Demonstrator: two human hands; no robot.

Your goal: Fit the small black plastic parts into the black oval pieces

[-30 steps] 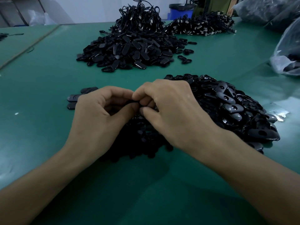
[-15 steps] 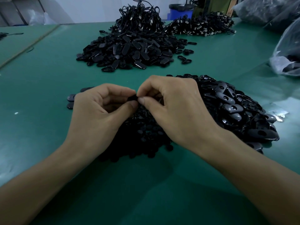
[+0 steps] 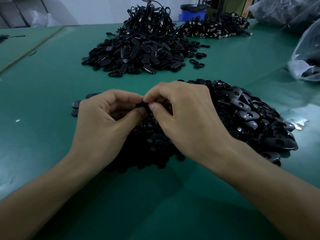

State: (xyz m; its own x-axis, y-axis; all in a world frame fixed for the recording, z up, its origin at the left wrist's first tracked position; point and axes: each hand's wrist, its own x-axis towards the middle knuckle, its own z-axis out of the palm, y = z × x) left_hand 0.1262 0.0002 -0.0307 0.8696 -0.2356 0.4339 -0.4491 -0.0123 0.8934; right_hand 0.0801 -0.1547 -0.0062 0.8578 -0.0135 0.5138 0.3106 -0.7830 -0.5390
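At frame centre, the left hand [image 3: 103, 129] and right hand [image 3: 188, 118] both pinch one black oval piece [image 3: 140, 106], lifted slightly off the heap of small black plastic parts [image 3: 154, 146] since a second ago. The insert appears mid-press, not yet seated.

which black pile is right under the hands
The nearest heap of small matte parts, beneath the left hand and right hand; glossy holed ovals lie to its right, other heaps far back.

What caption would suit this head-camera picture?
Left hand and right hand pinch a small black part beside a heap of oval pieces on a green table.
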